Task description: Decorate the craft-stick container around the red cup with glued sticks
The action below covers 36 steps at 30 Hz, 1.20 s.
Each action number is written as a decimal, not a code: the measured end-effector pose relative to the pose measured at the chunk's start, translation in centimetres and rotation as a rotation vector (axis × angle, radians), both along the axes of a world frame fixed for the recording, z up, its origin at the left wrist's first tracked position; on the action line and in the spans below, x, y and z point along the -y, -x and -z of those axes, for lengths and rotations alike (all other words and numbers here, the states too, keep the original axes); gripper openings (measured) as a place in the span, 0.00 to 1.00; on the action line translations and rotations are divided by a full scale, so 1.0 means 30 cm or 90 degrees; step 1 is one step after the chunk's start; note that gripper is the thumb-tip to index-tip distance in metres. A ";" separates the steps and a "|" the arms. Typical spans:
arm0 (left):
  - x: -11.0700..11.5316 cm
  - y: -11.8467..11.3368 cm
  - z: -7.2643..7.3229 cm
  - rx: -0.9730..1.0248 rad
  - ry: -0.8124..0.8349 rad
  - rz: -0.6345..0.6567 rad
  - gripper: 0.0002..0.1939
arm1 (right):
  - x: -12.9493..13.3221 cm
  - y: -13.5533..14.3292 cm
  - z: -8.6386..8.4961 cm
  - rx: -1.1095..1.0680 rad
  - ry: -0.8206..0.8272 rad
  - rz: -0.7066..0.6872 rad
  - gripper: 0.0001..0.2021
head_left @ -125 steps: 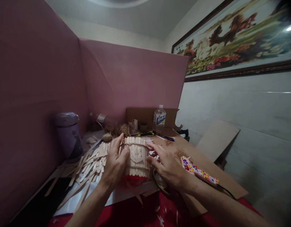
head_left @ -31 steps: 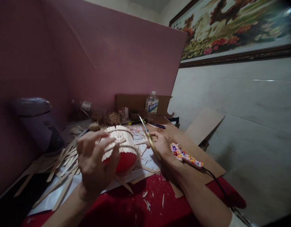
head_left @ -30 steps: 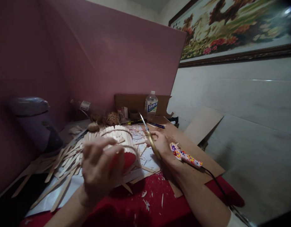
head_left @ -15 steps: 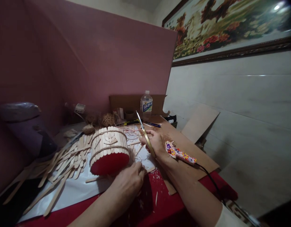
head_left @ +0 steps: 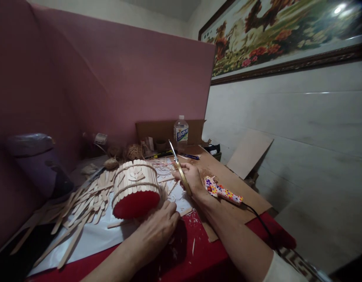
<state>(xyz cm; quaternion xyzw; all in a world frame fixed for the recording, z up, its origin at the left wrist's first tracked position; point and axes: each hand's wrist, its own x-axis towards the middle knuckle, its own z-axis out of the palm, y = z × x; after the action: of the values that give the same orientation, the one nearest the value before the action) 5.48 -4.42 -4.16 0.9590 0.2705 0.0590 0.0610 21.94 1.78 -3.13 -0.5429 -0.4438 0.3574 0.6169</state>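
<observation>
In my right hand (head_left: 192,179) is a pair of scissors (head_left: 183,178) with gold handles, its metal blades tilted up and to the left. My left hand (head_left: 165,219) is closed low in front, with curled fingers; whatever they pinch is hidden behind the knuckles. Just left of it lies a round container (head_left: 131,188) on its side, covered in craft sticks, with two bands of twine and a red end facing me. Small pointed pieces of stick (head_left: 136,174) form a raised shape on its side.
Many loose craft sticks (head_left: 78,211) are heaped at left. A flower-patterned glue gun (head_left: 225,192) with a black cable lies on cardboard (head_left: 251,199) at right. Behind are a plastic bottle (head_left: 181,133), a blue-handled tool (head_left: 192,156) and a ball of twine (head_left: 135,150). Shavings litter the red cloth (head_left: 198,250).
The view has shifted very slightly. Both hands, the scissors and the stick-covered container keep almost the same positions.
</observation>
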 end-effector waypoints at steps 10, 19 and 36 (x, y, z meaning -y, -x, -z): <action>-0.004 -0.023 -0.086 0.527 0.610 -0.125 0.14 | 0.024 0.011 -0.029 -0.086 -0.069 -0.056 0.23; -0.046 -0.035 -0.126 0.689 0.832 -0.122 0.15 | 0.074 0.027 -0.071 -0.126 -0.125 -0.152 0.18; -0.018 -0.066 -0.359 0.732 0.479 -0.159 0.04 | 0.125 0.054 -0.112 -0.162 -0.187 -0.176 0.16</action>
<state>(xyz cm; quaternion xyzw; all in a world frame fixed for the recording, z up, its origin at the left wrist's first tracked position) 7.47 -3.88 6.60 0.6509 0.3059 0.4660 0.5154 20.31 -1.97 0.23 -0.3315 -0.4799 0.4356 0.6856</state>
